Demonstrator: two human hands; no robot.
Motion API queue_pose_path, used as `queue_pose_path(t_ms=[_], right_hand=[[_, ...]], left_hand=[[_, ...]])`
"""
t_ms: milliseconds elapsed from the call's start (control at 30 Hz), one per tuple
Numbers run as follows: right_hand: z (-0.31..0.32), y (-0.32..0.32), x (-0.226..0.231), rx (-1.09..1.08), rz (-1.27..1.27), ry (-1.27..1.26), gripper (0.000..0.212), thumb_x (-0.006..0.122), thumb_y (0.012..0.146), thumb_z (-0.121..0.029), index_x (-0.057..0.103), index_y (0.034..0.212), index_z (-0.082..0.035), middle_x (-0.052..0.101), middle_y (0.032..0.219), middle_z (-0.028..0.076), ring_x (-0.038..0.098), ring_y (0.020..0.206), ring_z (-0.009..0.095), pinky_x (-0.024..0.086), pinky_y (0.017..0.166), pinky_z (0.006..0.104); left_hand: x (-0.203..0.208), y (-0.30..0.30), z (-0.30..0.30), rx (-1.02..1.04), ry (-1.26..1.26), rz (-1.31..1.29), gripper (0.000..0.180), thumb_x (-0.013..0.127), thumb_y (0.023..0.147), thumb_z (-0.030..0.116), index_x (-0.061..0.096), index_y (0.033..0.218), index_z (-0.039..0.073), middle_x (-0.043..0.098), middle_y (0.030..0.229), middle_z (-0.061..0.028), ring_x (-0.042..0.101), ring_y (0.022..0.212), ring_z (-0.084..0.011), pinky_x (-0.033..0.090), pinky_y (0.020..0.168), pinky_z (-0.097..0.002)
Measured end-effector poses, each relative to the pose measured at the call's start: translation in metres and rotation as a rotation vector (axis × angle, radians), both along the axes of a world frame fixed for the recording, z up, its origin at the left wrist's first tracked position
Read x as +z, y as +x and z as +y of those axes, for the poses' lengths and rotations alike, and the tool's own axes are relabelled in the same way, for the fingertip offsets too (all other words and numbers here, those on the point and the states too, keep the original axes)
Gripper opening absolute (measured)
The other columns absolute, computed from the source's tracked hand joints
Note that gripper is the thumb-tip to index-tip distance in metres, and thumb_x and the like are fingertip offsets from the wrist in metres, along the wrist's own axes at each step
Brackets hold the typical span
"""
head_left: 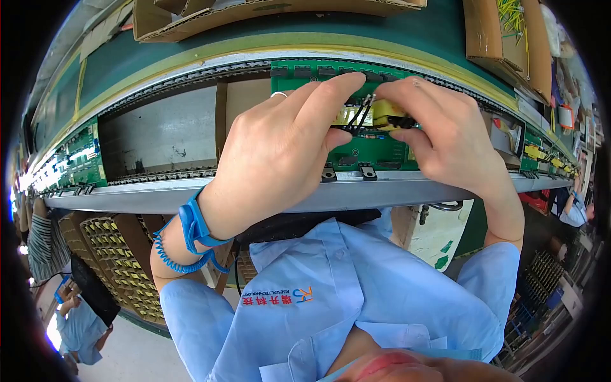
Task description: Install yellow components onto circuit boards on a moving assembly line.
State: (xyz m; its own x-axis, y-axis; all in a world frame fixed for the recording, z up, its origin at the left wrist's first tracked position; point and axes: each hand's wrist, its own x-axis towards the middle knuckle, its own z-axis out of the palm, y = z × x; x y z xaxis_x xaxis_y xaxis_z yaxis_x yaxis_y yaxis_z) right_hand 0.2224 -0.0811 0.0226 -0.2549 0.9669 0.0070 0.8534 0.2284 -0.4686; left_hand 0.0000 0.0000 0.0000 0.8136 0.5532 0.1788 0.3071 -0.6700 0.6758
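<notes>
A green circuit board [382, 153] lies across the metal rails of the line in front of me. My right hand [449, 127] has its index finger and thumb closed round a yellow-wrapped transformer [384, 109] on the board. Black wire leads [363, 116] with bare, pale tips rise just left of that transformer. My left hand [273, 143] bends over the board's left part. Its index finger and thumb are apart, either side of another yellow component [347, 116], with the thumb close to the leads' lower ends. Its other fingertips are hidden.
More circuit boards sit on the rails, one at left [73, 162] and another at right [541, 156]. Cardboard boxes stand beyond, one [480, 38] holding yellow-green wires. A blue coiled wrist strap [194, 223] circles my left wrist. Trays of yellow parts [121, 261] stand lower left. Other people are nearby.
</notes>
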Motion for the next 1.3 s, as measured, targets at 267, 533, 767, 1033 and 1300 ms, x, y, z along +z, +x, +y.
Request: queue_pose_path(t_ms=[267, 533, 767, 1033, 1300], right_hand=[[-0.004, -0.012, -0.008, 0.132, -0.156, 0.246, 0.038, 0.061, 0.068, 0.000, 0.058, 0.106, 0.001, 0.061, 0.086, 0.012, 0.065, 0.074, 0.030, 0.055, 0.063, 0.0369], [-0.016, -0.019, -0.019, 0.015, -0.113, 0.295, 0.033, 0.061, 0.068, 0.001, 0.058, 0.101, 0.001, 0.061, 0.084, 0.012, 0.065, 0.073, 0.028, 0.055, 0.063, 0.0350], [-0.015, -0.010, -0.013, 0.036, -0.032, 0.322, 0.034, 0.065, 0.071, -0.001, 0.060, 0.105, -0.002, 0.062, 0.087, 0.010, 0.066, 0.079, 0.028, 0.055, 0.064, 0.0361], [-0.009, 0.099, 0.037, -0.509, 0.329, 0.320, 0.033, 0.067, 0.087, -0.012, 0.063, 0.119, -0.004, 0.069, 0.112, 0.007, 0.068, 0.087, 0.016, 0.054, 0.073, 0.0280], [0.038, 0.266, -0.014, -0.888, -0.464, -0.129, 0.057, 0.071, 0.081, -0.049, 0.062, 0.108, 0.000, 0.067, 0.108, 0.024, 0.064, 0.103, 0.038, 0.050, 0.085, 0.0466]], left_hand=[[-0.004, -0.001, -0.002, 0.011, 0.042, -0.054, 0.058, 0.073, 0.076, 0.000, 0.055, 0.130, 0.010, 0.070, 0.106, -0.0110, 0.069, 0.091, -0.0301, 0.055, 0.074, -0.0358], [0.005, 0.006, -0.004, 0.000, 0.066, -0.003, 0.057, 0.071, 0.075, -0.005, 0.057, 0.128, 0.008, 0.070, 0.105, -0.0122, 0.068, 0.093, -0.0309, 0.055, 0.074, -0.0365], [0.014, 0.006, 0.002, -0.017, 0.015, 0.015, 0.056, 0.072, 0.076, -0.003, 0.056, 0.128, 0.008, 0.069, 0.105, -0.0132, 0.069, 0.096, -0.0309, 0.056, 0.077, -0.0379], [0.042, 0.012, 0.055, -0.065, 0.158, -0.196, 0.035, 0.073, 0.079, 0.006, 0.064, 0.113, 0.008, 0.068, 0.100, -0.0130, 0.067, 0.085, -0.0337, 0.055, 0.071, -0.0397], [0.070, 0.077, 0.279, 0.440, 0.892, -0.022, 0.025, 0.056, 0.095, 0.022, 0.064, 0.105, 0.001, 0.065, 0.097, -0.0232, 0.063, 0.094, -0.0377, 0.049, 0.085, -0.0452]])
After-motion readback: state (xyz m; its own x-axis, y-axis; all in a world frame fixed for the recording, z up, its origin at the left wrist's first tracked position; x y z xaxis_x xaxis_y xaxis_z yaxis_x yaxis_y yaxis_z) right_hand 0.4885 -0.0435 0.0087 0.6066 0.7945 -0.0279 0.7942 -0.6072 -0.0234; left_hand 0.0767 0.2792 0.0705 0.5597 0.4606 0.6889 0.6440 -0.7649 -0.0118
